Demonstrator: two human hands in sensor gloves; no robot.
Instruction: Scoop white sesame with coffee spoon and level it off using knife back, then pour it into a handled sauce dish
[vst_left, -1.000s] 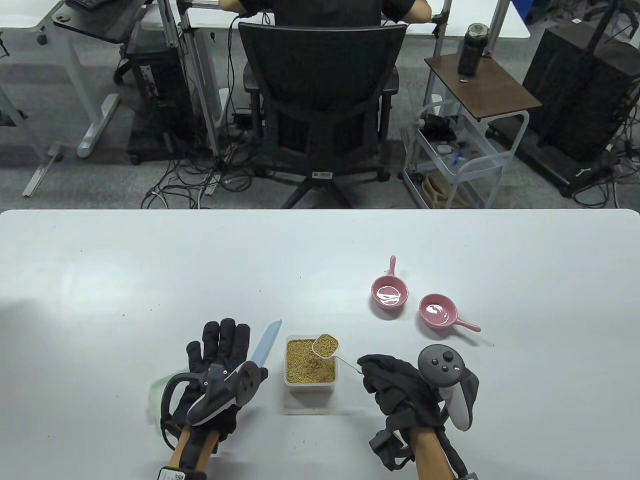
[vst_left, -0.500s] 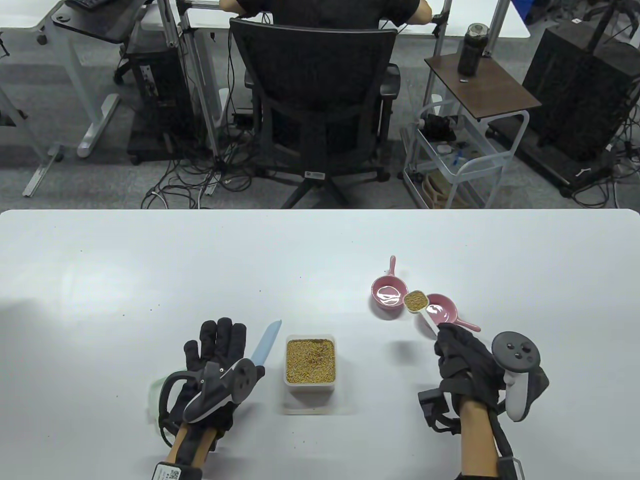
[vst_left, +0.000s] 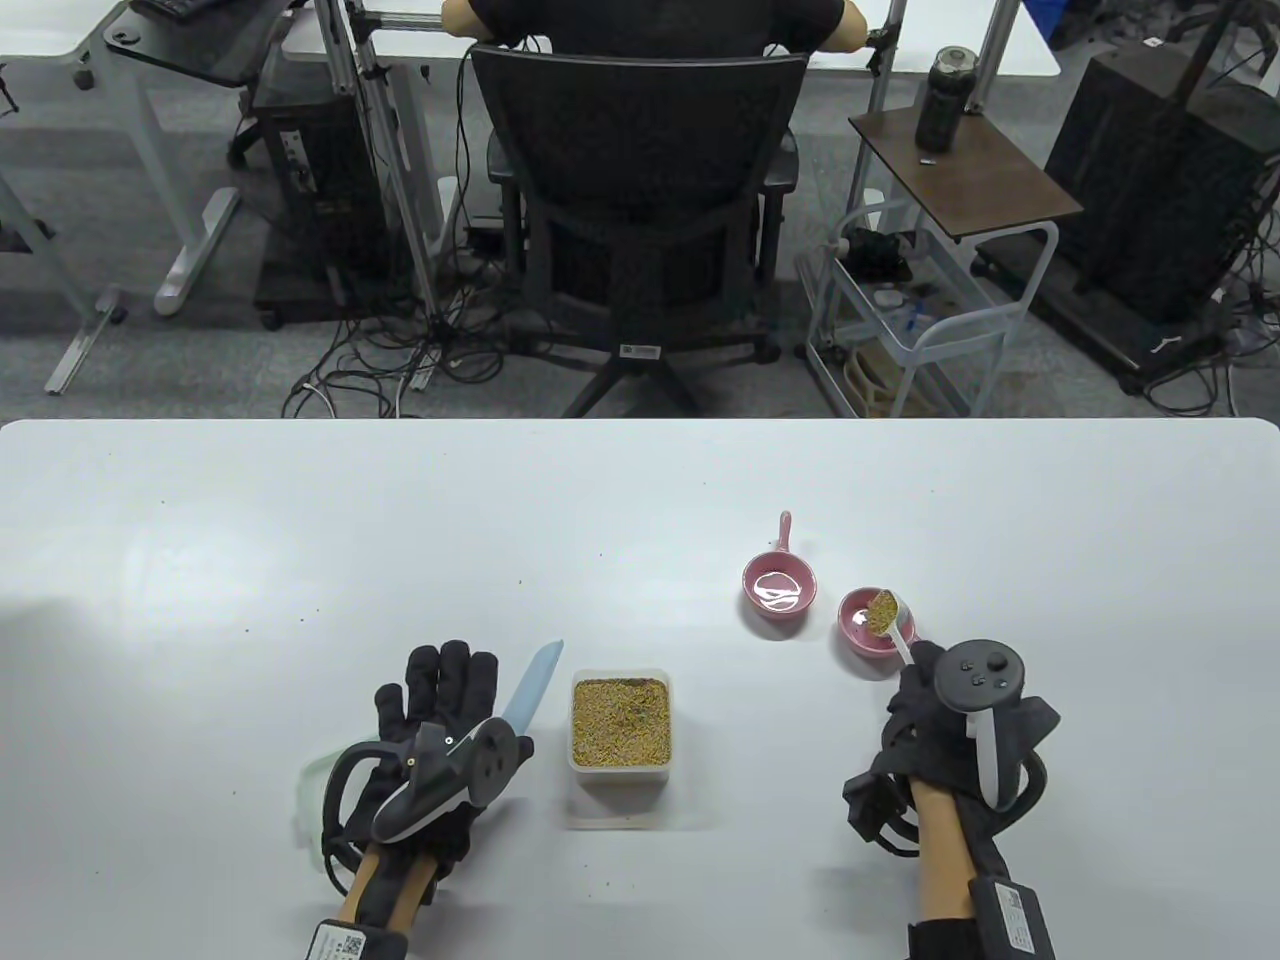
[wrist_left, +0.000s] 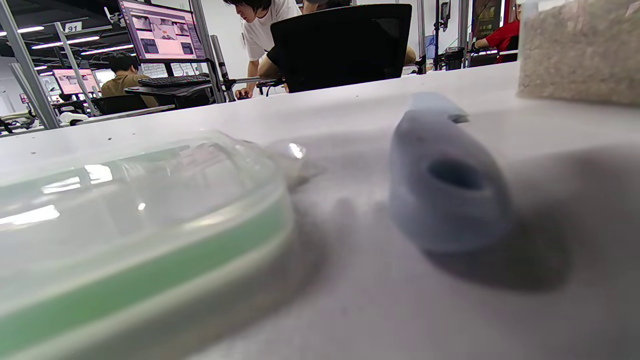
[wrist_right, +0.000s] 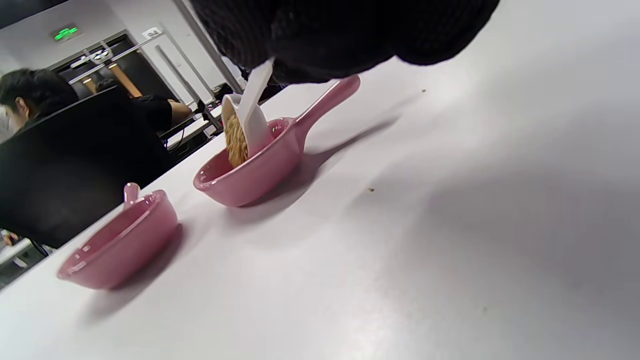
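Right hand (vst_left: 925, 700) is pinching the spoon (vst_left: 893, 620), tipping sesame (wrist_right: 235, 140) into the right dish (vst_left: 862, 632). Left hand (vst_left: 440, 700) is lying flat, fingers straight, beside the knife (vst_left: 533, 683).

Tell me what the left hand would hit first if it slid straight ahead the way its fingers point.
Likely nothing: the left hand points up the bare table. The blue knife lies just beside its fingers, apparently out of line.

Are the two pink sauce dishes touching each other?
Apart. The table view shows a strip of bare table between the left sauce dish and the right sauce dish; the right wrist view shows the gap too.
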